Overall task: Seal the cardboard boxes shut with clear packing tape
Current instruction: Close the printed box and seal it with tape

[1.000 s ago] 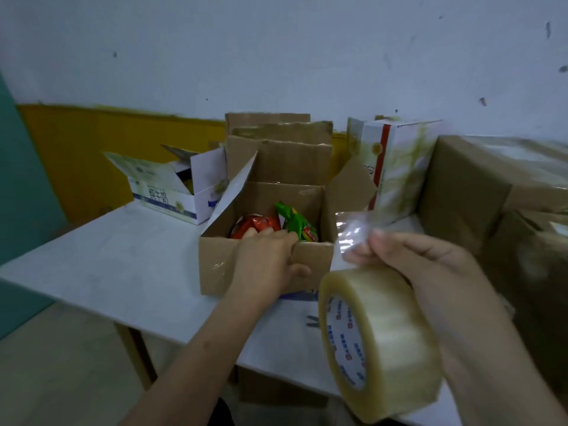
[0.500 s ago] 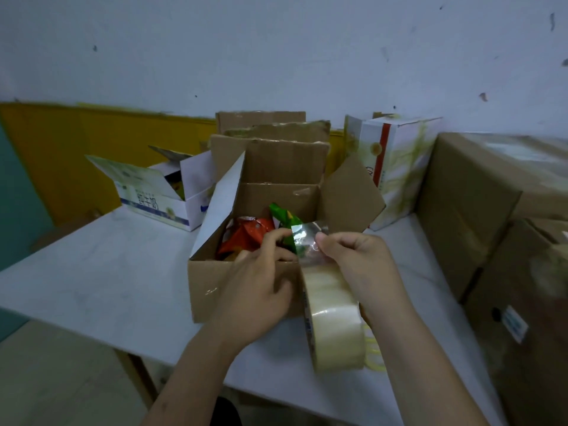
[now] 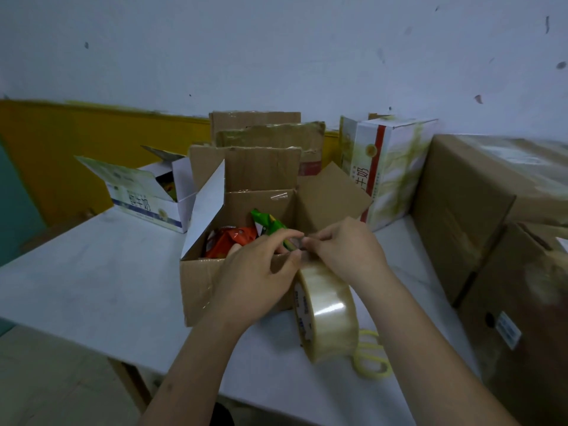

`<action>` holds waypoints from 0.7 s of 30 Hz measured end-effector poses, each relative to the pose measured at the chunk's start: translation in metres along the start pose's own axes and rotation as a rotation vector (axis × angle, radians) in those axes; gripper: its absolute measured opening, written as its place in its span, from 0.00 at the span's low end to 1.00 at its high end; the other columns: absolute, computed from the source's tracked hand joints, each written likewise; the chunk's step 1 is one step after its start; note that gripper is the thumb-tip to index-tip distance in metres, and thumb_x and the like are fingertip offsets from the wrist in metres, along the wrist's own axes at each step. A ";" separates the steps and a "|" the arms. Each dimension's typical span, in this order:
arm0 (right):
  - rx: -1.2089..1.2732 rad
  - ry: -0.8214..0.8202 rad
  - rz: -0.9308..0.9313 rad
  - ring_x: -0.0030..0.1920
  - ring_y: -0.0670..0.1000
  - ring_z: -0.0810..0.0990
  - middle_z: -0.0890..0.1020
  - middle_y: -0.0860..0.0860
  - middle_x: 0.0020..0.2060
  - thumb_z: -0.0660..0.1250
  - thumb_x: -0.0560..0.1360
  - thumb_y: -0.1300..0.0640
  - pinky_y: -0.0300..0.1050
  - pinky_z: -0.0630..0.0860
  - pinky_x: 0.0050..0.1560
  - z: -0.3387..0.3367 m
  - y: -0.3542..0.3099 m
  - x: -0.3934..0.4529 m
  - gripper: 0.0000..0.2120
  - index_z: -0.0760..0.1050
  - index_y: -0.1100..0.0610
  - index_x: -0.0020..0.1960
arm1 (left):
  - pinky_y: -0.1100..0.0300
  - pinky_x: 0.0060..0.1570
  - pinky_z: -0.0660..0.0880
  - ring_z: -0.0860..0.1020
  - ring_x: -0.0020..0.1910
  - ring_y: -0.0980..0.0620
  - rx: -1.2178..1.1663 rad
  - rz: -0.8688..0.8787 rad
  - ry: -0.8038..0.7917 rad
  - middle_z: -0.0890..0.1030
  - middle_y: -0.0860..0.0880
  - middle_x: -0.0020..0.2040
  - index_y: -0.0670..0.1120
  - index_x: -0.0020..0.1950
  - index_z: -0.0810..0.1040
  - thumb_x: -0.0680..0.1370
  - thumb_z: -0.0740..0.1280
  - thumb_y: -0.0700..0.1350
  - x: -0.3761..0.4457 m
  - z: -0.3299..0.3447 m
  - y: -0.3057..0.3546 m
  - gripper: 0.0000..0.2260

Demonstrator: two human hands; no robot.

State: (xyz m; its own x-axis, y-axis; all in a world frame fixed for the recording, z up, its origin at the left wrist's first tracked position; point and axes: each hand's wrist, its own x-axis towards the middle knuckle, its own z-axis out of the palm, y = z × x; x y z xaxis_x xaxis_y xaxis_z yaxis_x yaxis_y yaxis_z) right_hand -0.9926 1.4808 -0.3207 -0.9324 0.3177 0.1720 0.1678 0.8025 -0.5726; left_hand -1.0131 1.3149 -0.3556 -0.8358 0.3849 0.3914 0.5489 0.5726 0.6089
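Cardboard, brown and open-topped, the box (image 3: 199,284) sits at the middle of the white surface (image 3: 92,272) with its flaps standing up. Orange (image 3: 229,241) and green (image 3: 266,221) snack packets lie inside it. A roll of clear tape (image 3: 327,312) hangs on edge against the box's near right corner. Both hands meet just above that corner: the left hand (image 3: 255,278) and the right hand (image 3: 344,250) each pinch the free end of tape between fingertips. Yellow scissors (image 3: 370,355) lie on the surface just behind the roll. Flat cardboard sheets (image 3: 270,133) lean on the wall behind the box. A white printed carton (image 3: 144,195) stands open to the left, another white carton (image 3: 387,167) to the right. Large brown boxes (image 3: 479,210) are stacked along the right edge.
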 end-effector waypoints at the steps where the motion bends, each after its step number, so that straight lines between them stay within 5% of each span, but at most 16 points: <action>1: -0.039 0.000 0.004 0.43 0.49 0.80 0.83 0.47 0.40 0.70 0.75 0.44 0.42 0.72 0.35 0.003 0.000 0.003 0.09 0.86 0.46 0.48 | 0.52 0.62 0.69 0.75 0.51 0.66 -0.003 -0.016 -0.011 0.79 0.62 0.48 0.66 0.63 0.75 0.82 0.63 0.56 0.001 0.000 0.001 0.11; 6: -0.105 0.012 0.006 0.43 0.51 0.80 0.83 0.49 0.40 0.69 0.76 0.45 0.44 0.75 0.38 0.010 0.000 0.007 0.10 0.85 0.50 0.45 | 0.47 0.61 0.74 0.77 0.47 0.62 -0.022 -0.104 -0.081 0.79 0.60 0.43 0.66 0.61 0.77 0.80 0.65 0.56 0.010 -0.002 0.003 0.10; 9: -0.050 0.031 -0.011 0.54 0.52 0.81 0.84 0.49 0.54 0.68 0.77 0.46 0.46 0.78 0.51 0.012 0.001 0.004 0.12 0.83 0.48 0.58 | 0.48 0.59 0.75 0.78 0.47 0.62 0.036 -0.113 -0.082 0.82 0.61 0.44 0.63 0.57 0.81 0.80 0.64 0.58 0.013 0.001 0.003 0.08; 12: -0.006 0.032 -0.039 0.66 0.54 0.75 0.78 0.49 0.67 0.67 0.78 0.47 0.48 0.75 0.60 0.011 0.001 0.000 0.23 0.71 0.46 0.73 | 0.49 0.56 0.76 0.78 0.46 0.62 0.119 -0.104 -0.088 0.83 0.61 0.45 0.63 0.54 0.83 0.80 0.64 0.59 0.016 0.005 0.002 0.09; 17: 0.012 0.014 -0.058 0.68 0.52 0.74 0.72 0.45 0.72 0.64 0.79 0.53 0.46 0.73 0.60 0.010 0.001 0.004 0.24 0.69 0.43 0.74 | 0.50 0.52 0.78 0.79 0.48 0.60 0.141 -0.098 -0.257 0.84 0.59 0.47 0.61 0.54 0.84 0.80 0.65 0.60 0.033 0.004 -0.002 0.10; 21: -0.003 -0.045 -0.082 0.66 0.52 0.75 0.74 0.49 0.70 0.63 0.77 0.59 0.46 0.74 0.57 0.010 0.002 0.012 0.27 0.69 0.43 0.74 | 0.55 0.42 0.74 0.77 0.38 0.57 0.062 0.018 -0.376 0.80 0.54 0.36 0.63 0.34 0.80 0.80 0.69 0.53 0.049 0.000 -0.004 0.14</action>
State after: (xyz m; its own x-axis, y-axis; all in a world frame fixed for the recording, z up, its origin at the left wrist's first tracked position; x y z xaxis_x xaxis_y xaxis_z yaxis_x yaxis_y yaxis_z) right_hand -1.0074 1.4808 -0.3279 -0.9565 0.2283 0.1816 0.0917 0.8263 -0.5557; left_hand -1.0561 1.3318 -0.3389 -0.7700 0.6278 0.1143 0.5730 0.6014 0.5567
